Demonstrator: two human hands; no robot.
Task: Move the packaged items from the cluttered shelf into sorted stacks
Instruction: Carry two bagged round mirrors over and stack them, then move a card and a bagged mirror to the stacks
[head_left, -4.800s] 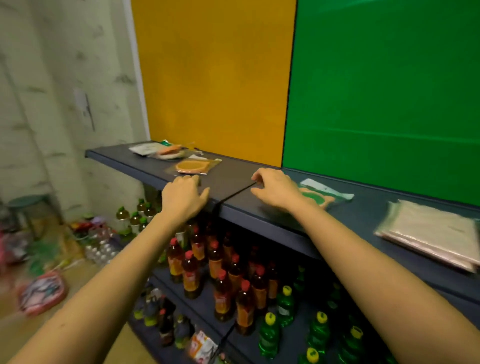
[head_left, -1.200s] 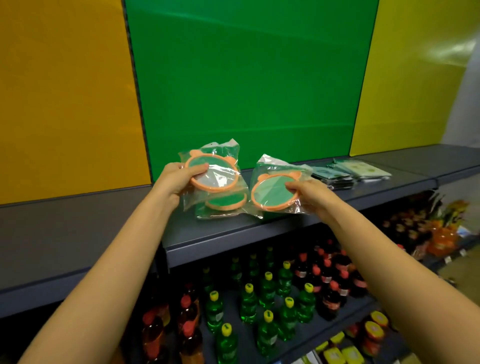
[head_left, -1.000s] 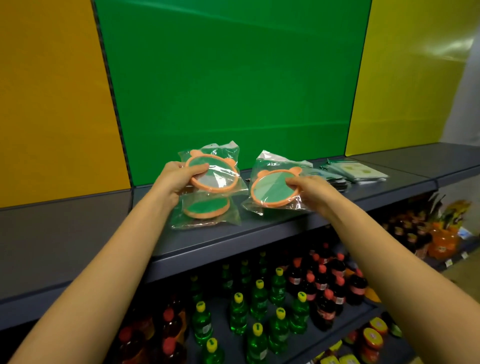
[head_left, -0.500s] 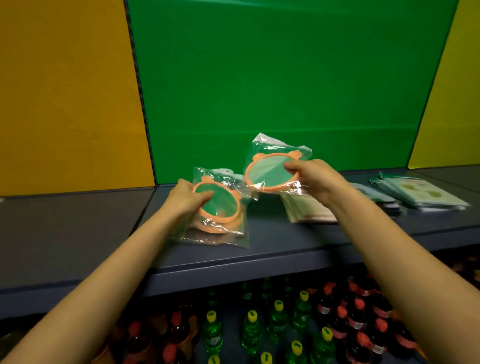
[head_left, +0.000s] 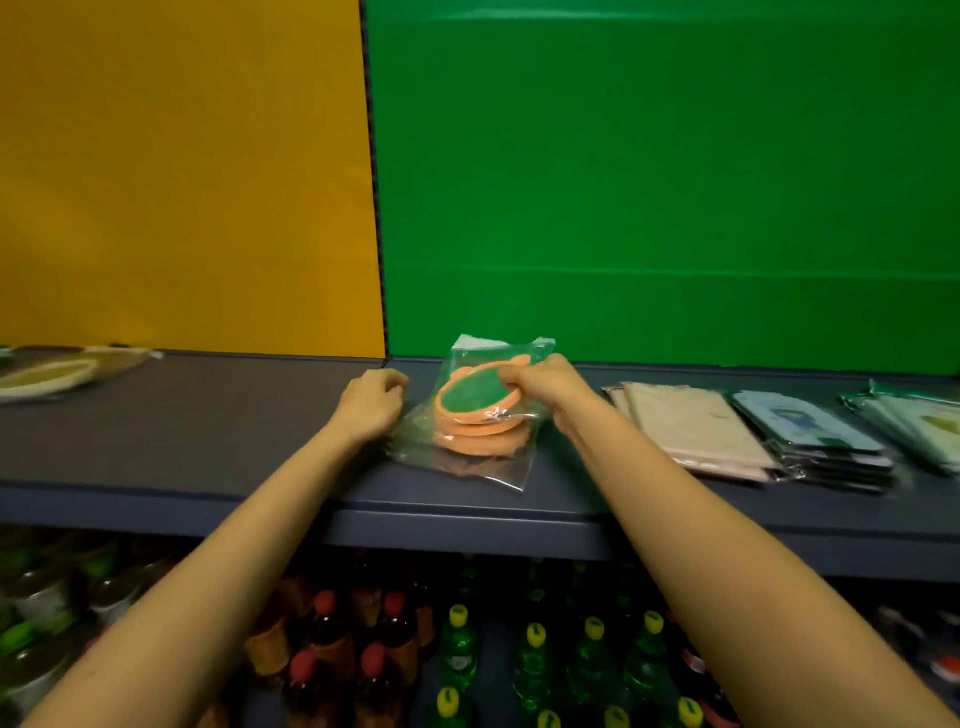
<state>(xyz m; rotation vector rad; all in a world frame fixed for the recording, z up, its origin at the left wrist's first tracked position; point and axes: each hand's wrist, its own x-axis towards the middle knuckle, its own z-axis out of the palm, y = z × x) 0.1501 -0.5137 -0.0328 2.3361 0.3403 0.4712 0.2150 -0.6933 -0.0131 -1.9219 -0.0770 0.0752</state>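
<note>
RIGHT HAND (head_left: 545, 387): I see it clamped on the top packet (head_left: 475, 397), tilted atop the stack (head_left: 483, 441) | LEFT HAND (head_left: 371, 408): fingers curled, empty, on the shelf (head_left: 208, 431) just left of the stack | BEYOND: flat packs (head_left: 691, 431) right of the stack | RISK: the bags look slick; released off-centre, the packet may slide and skew the stack.

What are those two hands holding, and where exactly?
The right hand pinches the right rim of a round orange-rimmed green disc in clear plastic wrap, atop its stack. The curled left hand holds nothing.
</note>
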